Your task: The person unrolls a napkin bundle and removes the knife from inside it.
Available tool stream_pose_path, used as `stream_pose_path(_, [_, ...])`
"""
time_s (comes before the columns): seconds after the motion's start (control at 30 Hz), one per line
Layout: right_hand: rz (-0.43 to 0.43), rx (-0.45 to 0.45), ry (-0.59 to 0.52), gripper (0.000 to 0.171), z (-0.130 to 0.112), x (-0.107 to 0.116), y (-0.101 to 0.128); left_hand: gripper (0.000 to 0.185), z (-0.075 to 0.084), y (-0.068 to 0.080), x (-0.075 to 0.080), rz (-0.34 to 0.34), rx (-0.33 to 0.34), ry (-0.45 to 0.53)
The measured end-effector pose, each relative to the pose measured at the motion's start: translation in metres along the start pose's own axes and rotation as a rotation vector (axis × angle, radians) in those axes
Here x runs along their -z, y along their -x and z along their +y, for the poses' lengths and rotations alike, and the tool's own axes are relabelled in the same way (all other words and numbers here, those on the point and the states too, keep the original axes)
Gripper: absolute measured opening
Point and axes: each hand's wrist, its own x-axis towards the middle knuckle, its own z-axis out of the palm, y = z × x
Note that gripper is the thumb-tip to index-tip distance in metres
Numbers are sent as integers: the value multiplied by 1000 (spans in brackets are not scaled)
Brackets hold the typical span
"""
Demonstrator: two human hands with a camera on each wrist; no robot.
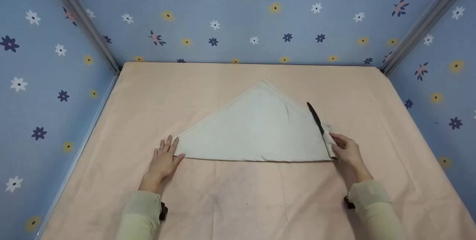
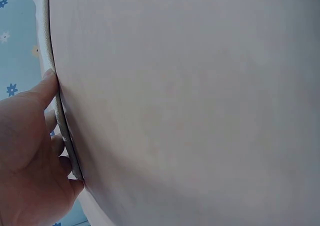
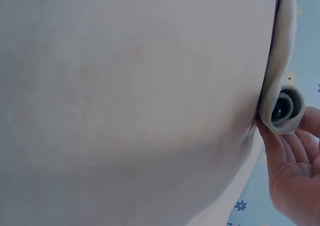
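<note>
A pale cloth (image 1: 256,128) folded into a triangle lies flat on the peach-covered table (image 1: 260,202). A slim black utensil (image 1: 315,118) lies along its right slanted edge, partly wrapped in the cloth. My right hand (image 1: 344,149) grips the cloth's right corner, which is rolled into a small tube (image 3: 285,108) with something dark inside; the fingers (image 3: 295,171) curl beside and under the roll. My left hand (image 1: 165,157) rests flat with spread fingers at the left corner, the thumb (image 2: 47,83) touching the cloth's edge (image 2: 62,121).
Blue flowered walls (image 1: 238,20) close the table in at the back and on both sides, with metal posts (image 1: 89,28) in the back corners. Bare peach covering lies all around the cloth.
</note>
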Motion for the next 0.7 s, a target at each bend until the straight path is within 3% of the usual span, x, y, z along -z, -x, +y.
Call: stream_pose_path(0.7, [86,-37,-7,40,7,10,1,63,-1,-1,-1,-1,2,-13])
